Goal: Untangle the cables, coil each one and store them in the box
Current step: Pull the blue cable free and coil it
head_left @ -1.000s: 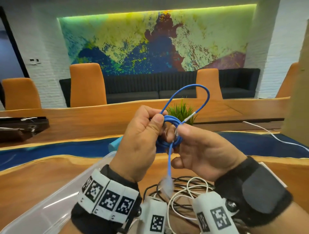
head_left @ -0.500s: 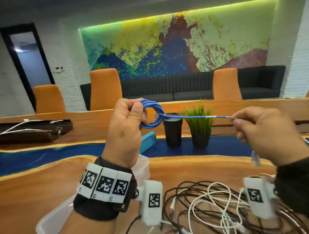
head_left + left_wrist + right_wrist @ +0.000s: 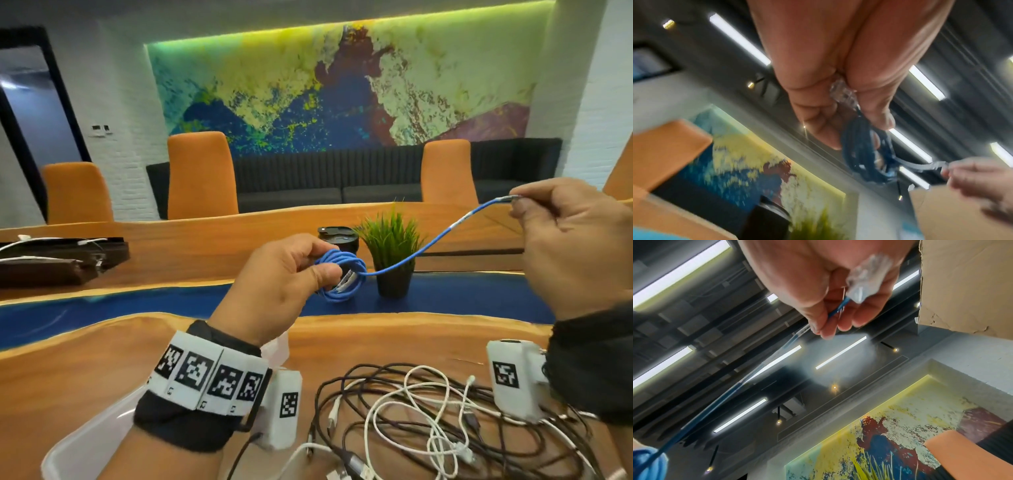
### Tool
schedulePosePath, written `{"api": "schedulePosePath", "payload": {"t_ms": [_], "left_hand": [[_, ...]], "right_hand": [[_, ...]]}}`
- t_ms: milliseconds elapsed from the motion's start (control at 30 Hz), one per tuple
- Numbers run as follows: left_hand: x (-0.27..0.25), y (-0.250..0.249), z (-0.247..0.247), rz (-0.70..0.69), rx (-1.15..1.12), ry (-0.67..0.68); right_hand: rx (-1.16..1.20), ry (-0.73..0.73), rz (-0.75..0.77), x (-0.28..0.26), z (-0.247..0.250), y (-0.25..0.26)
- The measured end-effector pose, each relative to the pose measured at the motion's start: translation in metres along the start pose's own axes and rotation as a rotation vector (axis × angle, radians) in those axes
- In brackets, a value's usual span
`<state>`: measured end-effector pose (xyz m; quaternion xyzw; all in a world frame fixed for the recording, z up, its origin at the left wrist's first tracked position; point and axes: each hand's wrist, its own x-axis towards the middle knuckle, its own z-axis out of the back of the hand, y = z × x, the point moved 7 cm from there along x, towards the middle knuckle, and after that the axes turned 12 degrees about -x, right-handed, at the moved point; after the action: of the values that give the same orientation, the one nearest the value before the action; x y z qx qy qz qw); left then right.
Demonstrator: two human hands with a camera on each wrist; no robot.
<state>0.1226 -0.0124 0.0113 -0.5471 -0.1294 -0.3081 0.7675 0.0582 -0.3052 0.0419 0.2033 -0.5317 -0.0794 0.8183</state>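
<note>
A blue cable is wound into a small coil, and my left hand pinches that coil between thumb and fingers above the table. In the left wrist view the coil hangs below my fingertips with a clear plug by the palm. The cable's free tail runs up and right to my right hand, which pinches it near its end. The right wrist view shows the blue strand between thumb and fingers, a clear plug against the palm. A clear plastic box sits at the lower left, partly behind my left arm.
A tangle of black and white cables lies on the wooden table in front of me. A small potted plant and a black cup stand behind the hands. Orange chairs and a dark sofa line the far side.
My right hand has pulled the blue tail out to the right and upward, away from the coil. The left hand with the coil has sunk a little.
</note>
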Motion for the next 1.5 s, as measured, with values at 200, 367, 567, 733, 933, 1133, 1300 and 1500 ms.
{"api": "schedulePosePath", "payload": {"t_ms": [200,367,567,733,933,1133,1300,1500], "left_hand": [[0.0,0.004,-0.001,-0.02,0.537,-0.053],[0.001,-0.003,0.014,-0.076,0.58,-0.214],[-0.001,-0.007,0.019,0.041,-0.175,-0.285],[0.0,-0.005,-0.006,0.126,-0.502,-0.129],[-0.003,-0.015,-0.009,0.073,-0.493,-0.054],[-0.003,-0.019,-0.015,0.044,-0.489,-0.015],[-0.004,-0.024,-0.029,-0.055,-0.455,-0.021],[-0.007,-0.038,-0.019,-0.23,-0.217,-0.126]], "right_hand": [[-0.033,-0.065,0.068,0.009,0.013,0.013],[-0.037,0.021,0.066,0.01,-0.008,0.004],[-0.116,0.38,0.025,-0.012,-0.053,0.011],[0.422,0.532,-0.169,-0.03,-0.063,0.032],[1.039,0.475,-0.451,-0.03,-0.061,0.042],[1.295,0.604,-0.538,-0.038,-0.065,0.054],[1.28,1.047,-0.461,-0.075,-0.08,0.087],[1.536,1.3,-0.4,-0.086,-0.077,0.094]]}}
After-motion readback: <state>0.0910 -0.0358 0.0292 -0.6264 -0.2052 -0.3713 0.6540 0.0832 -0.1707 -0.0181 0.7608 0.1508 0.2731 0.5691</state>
